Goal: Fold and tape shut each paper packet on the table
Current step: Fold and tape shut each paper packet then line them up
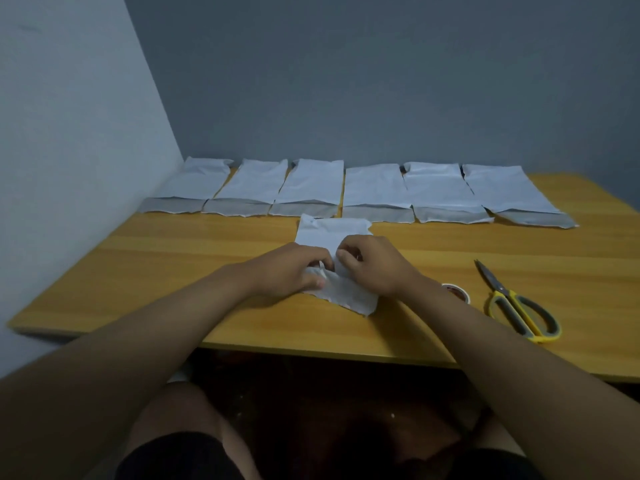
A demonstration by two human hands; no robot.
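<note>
1. Along the far edge of the desk [145, 258] a row of six paper packets [349, 192] lies flat, side by side, from the wall on my left to well past the middle on my right. Each one shows a white upper part and a grey strip along its near edge.
2. My left hand [291, 270] rests on the desk near its middle, fingers curled, pinching the left side of the packet I am working on [332, 237]. The thumb lies low against the crumpled paper.
3. That packet sits just in front of the row, apart from it, with its far end flat on the wood and its near end creased and bunched under both my hands. A torn-looking corner of it pokes out toward me, below my right wrist.
4. My right hand [372, 263] meets the left one over the paper, fingertips bent down and nipping the fold right beside my left fingers. The two hands touch or nearly touch; I cannot tell which.
5. Just right of my right wrist a small roll of tape [459, 292] lies on the desk, partly hidden by my forearm.
6. Further right, a pair of scissors [512, 299] with yellow and grey handles lies closed, blades pointing away from me, handles toward the near edge.
</note>
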